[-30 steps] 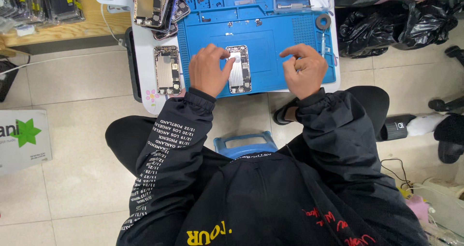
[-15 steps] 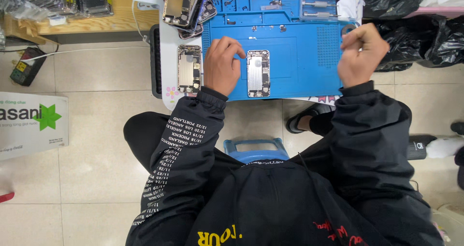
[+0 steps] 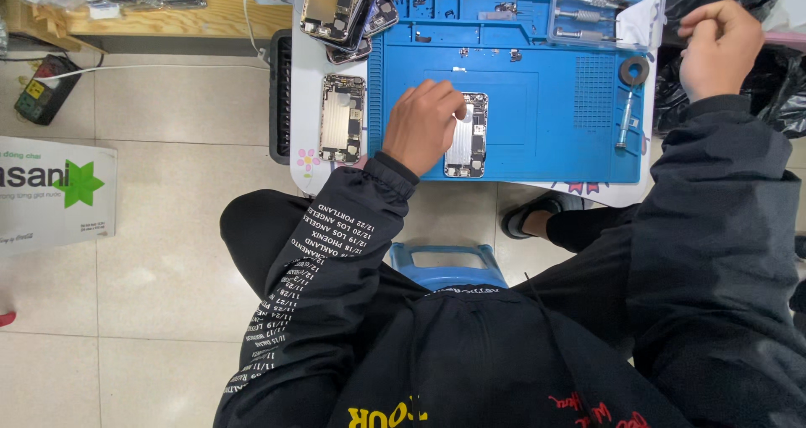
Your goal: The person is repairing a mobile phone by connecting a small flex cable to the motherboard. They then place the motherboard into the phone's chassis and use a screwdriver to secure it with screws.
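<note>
Opened phone [image 3: 467, 136] lies flat on blue mat [image 3: 546, 117]. Left hand [image 3: 422, 126] presses on it, fingers curled. Right hand [image 3: 718, 46] raised off the worktop, loosely closed; contents indiscernible. Phone judged light, rigid, fragile inside: grip by side edges.

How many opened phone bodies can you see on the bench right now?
At least 4: one on the blue mat under the left hand, one left of the mat, and two or more stacked at top; the stack may hide others.
</note>
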